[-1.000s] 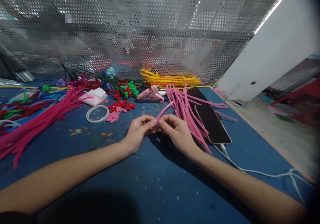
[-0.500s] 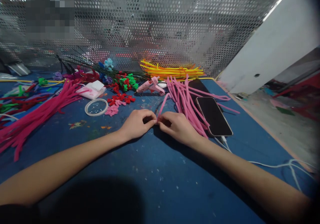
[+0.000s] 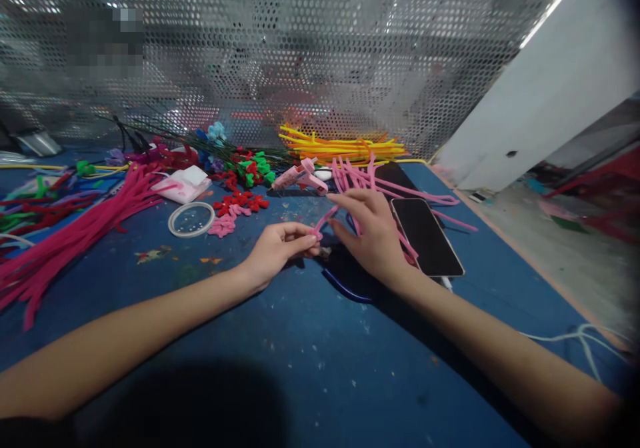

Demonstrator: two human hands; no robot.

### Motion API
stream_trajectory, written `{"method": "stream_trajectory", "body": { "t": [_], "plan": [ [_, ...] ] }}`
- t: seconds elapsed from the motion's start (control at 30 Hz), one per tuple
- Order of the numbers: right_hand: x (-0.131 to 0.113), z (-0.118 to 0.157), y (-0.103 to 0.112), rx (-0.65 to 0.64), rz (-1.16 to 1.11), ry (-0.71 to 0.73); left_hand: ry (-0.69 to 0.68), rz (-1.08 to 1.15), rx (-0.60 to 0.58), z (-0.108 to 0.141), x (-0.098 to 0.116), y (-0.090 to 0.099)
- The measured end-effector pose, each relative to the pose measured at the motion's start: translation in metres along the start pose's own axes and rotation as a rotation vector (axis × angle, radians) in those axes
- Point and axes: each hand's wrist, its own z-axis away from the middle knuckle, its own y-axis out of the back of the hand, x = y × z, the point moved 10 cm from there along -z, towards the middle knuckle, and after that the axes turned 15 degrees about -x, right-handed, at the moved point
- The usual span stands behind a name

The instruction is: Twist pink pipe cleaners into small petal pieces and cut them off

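My left hand (image 3: 283, 247) is closed, pinching a pink pipe cleaner (image 3: 325, 220) between thumb and fingertips; the held end looks bent into a small loop. The rest of that stem runs up to the right. My right hand (image 3: 367, 231) is open, its fingers spread just right of the stem and holding nothing that I can see. Below it lies a cutting tool with dark blue handles (image 3: 345, 291), mostly hidden by the hand and its shadow. A bundle of pink pipe cleaners (image 3: 373, 171) spreads out behind my right hand.
A phone (image 3: 427, 238) with a white cable lies at right. Behind are a pink glue gun (image 3: 303, 176) and yellow pipe cleaners (image 3: 345, 147). To the left are a white tape ring (image 3: 191, 220), small red flower shapes (image 3: 240, 203) and magenta pipe cleaners (image 3: 85, 235).
My right hand has let go of the pipe cleaner, opened and moved right and up. The blue-handled tool has come into view. My left hand keeps its pinch.
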Motion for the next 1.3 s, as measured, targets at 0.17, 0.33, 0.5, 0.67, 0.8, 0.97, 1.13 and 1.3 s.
{"method": "stream_trajectory", "body": {
  "t": [0.17, 0.33, 0.5, 0.67, 0.8, 0.97, 1.13, 1.3],
  "plan": [
    [-0.017, 0.002, -0.014, -0.143, 0.211, 0.254, 0.028, 0.089, -0.028, 0.001, -0.002, -0.007],
    [-0.012, 0.0, -0.017, -0.16, 0.129, 0.147, -0.004, 0.11, 0.05, -0.001, -0.001, 0.007],
    [-0.018, 0.001, -0.015, -0.125, 0.11, 0.044, -0.158, -0.406, 0.11, 0.002, 0.027, 0.014],
    [-0.023, 0.003, -0.014, -0.109, 0.055, -0.023, -0.212, -0.564, 0.099, 0.008, 0.036, 0.004],
    [-0.006, 0.006, -0.025, -0.157, -0.255, -0.193, -0.119, -0.379, 0.099, 0.005, 0.021, 0.008],
    [0.013, 0.01, -0.041, -0.197, -0.547, -0.345, -0.05, -0.083, 0.115, 0.002, 0.004, 0.011],
    [0.015, 0.011, -0.047, -0.22, -0.61, -0.361, -0.026, 0.065, 0.122, 0.003, -0.007, 0.012],
    [0.017, 0.013, -0.049, -0.226, -0.643, -0.39, -0.034, 0.083, 0.12, 0.003, -0.008, 0.013]
  ]
}}
